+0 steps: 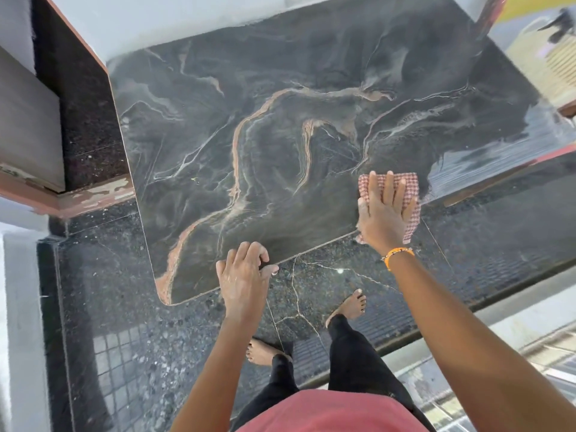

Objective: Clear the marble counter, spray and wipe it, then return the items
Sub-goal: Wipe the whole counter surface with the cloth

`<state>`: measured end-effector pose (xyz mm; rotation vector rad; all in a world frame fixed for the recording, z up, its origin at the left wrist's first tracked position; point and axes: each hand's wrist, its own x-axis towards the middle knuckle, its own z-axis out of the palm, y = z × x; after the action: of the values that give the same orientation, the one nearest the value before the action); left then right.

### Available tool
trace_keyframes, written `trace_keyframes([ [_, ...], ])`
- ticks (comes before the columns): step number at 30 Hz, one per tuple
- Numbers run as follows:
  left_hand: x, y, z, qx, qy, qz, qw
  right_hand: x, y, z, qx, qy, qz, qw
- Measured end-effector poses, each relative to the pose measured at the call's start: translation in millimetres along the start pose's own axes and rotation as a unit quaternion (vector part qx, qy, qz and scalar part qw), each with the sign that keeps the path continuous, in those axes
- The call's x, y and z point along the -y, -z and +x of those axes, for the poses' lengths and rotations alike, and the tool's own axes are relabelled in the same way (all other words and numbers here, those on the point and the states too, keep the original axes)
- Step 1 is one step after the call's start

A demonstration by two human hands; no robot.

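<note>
The dark marble counter (280, 126) with orange and white veins fills the middle of the view, and nothing stands on it. My right hand (385, 213) lies flat with straight fingers on a red-and-white checked cloth (411, 210), pressing it onto the counter's near right corner. The cloth hangs partly over the front edge. My left hand (244, 272) rests on the counter's front edge, fingers curled over the rim. The surface near the cloth looks wet and glossy.
A dark speckled floor (156, 338) lies below the counter, with my bare feet (349, 307) on it. A brown-edged ledge (78, 88) stands to the left. A white wall (156, 23) borders the counter's far side. A bright reflective strip (498, 157) runs along the right.
</note>
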<state>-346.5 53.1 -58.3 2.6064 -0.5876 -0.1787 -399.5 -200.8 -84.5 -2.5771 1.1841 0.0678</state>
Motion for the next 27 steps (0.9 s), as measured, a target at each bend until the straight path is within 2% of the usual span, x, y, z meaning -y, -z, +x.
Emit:
trace_keyframes([
  [6,2.1,-0.6,-2.7,-0.025,-0.003,0.007,1.0,83.5,-25.8,-33.8,0.033,0.14,-0.025,0.989],
  [10,5.6,0.0,-7.2,-0.051,0.033,0.021,0.998,128.6,-36.8,-47.2,0.082,0.292,-0.035,0.952],
  [15,-4.8,-5.4,-8.4,-0.04,0.073,0.022,0.996,93.9,-34.0,-48.3,0.084,0.436,-0.082,0.892],
  [17,-15.2,-9.3,-6.2,-0.035,0.068,0.007,0.997,65.9,-27.2,-35.4,0.077,0.446,-0.099,0.886],
  [19,-29.0,-15.5,-2.9,-0.02,0.059,-0.002,0.998,39.1,-17.7,-17.0,0.072,0.429,-0.103,0.894],
  [27,-121.8,-52.7,33.6,0.036,-0.031,0.009,0.999,-85.8,30.6,74.3,0.039,0.275,-0.095,0.956],
])
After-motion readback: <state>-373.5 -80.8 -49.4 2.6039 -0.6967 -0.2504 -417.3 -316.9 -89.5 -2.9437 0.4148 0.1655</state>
